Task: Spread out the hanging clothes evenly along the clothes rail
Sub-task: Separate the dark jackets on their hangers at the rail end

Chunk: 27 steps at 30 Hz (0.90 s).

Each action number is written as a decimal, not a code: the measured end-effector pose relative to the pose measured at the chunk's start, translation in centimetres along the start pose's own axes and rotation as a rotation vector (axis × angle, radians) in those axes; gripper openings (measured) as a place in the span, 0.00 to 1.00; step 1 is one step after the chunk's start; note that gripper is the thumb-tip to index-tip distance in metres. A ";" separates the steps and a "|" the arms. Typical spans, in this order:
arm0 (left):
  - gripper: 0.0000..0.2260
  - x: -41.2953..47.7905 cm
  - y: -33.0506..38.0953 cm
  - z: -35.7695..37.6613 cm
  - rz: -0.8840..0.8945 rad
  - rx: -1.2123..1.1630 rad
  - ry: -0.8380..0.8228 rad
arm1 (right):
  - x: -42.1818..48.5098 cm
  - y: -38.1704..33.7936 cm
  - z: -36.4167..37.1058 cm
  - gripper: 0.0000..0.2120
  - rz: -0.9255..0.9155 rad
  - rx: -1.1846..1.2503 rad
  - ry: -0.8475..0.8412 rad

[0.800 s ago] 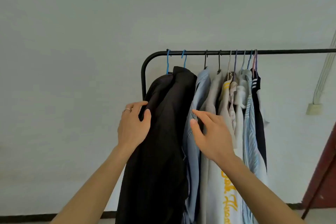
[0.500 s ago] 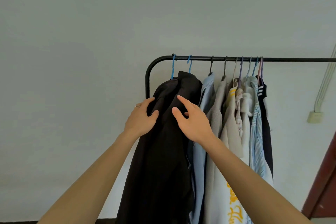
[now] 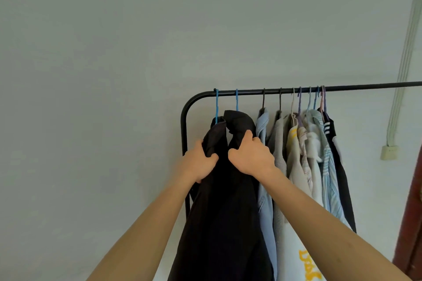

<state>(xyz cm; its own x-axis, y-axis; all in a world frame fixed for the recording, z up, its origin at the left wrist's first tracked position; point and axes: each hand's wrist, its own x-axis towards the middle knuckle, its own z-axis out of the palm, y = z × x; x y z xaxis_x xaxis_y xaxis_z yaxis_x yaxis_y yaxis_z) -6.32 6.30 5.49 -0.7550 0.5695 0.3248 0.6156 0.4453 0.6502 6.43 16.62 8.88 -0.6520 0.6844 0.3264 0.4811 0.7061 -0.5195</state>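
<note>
Both hands closed on black garments at the black metal rail's (image 3: 342,87) bent left end: left hand (image 3: 199,164) grips the outer black garment (image 3: 213,137), right hand (image 3: 251,158) its neighbour the black jacket (image 3: 239,123); free rail runs rightward.

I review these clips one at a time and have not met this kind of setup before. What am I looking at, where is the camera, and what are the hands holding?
No machine here: a person works with bare hands, and the single camera sits on their head, looking forward, so both forearms reach in from the bottom. Ahead is a black clothes rail against a pale wall. Garments hang bunched toward its left end on hangers, with bare rail to the right. The left hand grips the outermost black garment; the right hand grips the second black garment beside it. Each hangs from a blue hanger. Further right hang a light blue shirt and paler clothes packed closely together.
</note>
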 end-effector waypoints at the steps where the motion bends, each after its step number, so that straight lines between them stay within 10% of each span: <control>1: 0.28 0.2 0.4 0.3 -0.008 0.017 0.013 | 0.0 0.1 -0.2 0.25 0.000 0.001 0.005; 5: 0.26 0.6 1.7 1.3 -0.055 0.001 -0.001 | 0.3 1.6 -1.2 0.08 -0.029 -0.004 0.004; 27: 0.16 2.0 8.4 6.4 -0.216 0.224 0.302 | 4.7 12.9 -6.2 0.09 -0.168 -0.087 0.071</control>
<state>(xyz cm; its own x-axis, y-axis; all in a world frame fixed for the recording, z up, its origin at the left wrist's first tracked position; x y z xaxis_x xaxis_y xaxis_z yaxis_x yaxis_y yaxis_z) -1.23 15.65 7.23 -0.8838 0.2337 0.4053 0.4444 0.6901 0.5712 13.22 30.13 8.62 -0.6855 0.5647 0.4596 0.4198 0.8223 -0.3842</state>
